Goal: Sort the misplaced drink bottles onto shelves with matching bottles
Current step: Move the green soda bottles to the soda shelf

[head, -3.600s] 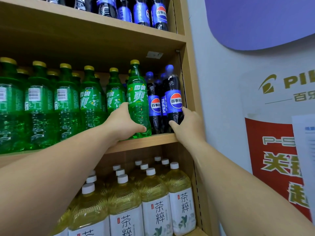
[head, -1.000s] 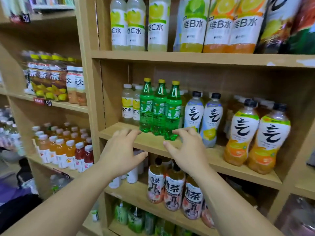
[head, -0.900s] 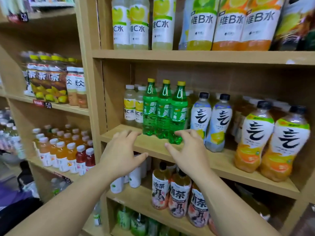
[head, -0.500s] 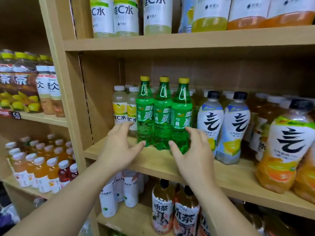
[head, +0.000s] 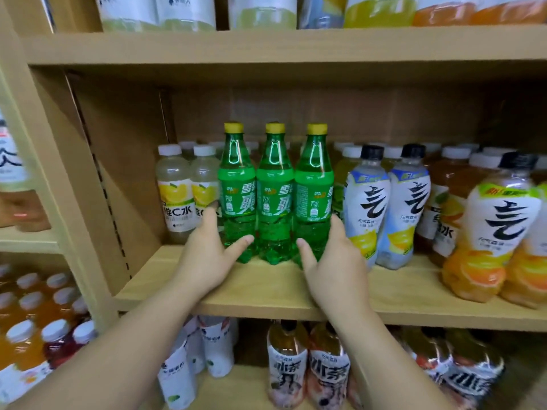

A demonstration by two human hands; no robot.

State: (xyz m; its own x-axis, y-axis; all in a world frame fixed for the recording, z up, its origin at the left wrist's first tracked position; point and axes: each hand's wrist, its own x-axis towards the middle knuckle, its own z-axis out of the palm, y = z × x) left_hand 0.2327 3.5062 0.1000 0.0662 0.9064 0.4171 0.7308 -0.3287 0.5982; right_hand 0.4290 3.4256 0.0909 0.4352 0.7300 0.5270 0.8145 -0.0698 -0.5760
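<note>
Left hand (head: pixel 207 258) and right hand (head: pixel 334 261) lie straight-fingered against the outer sides of the three green soda bottles (head: pixel 275 202), thumbs splayed across the fronts, neither closed round anything. The trio stands upright and touching near the front of the wooden shelf (head: pixel 266 291). I'd squeeze inward evenly and low: the glossy plastic looks slick, and only side pressure would hold the middle bottle. Lobed bases taper to yellow caps. Lemon-label bottles (head: pixel 174 196) and white-sleeved, black-capped bottles (head: pixel 367 202) flank them.
</note>
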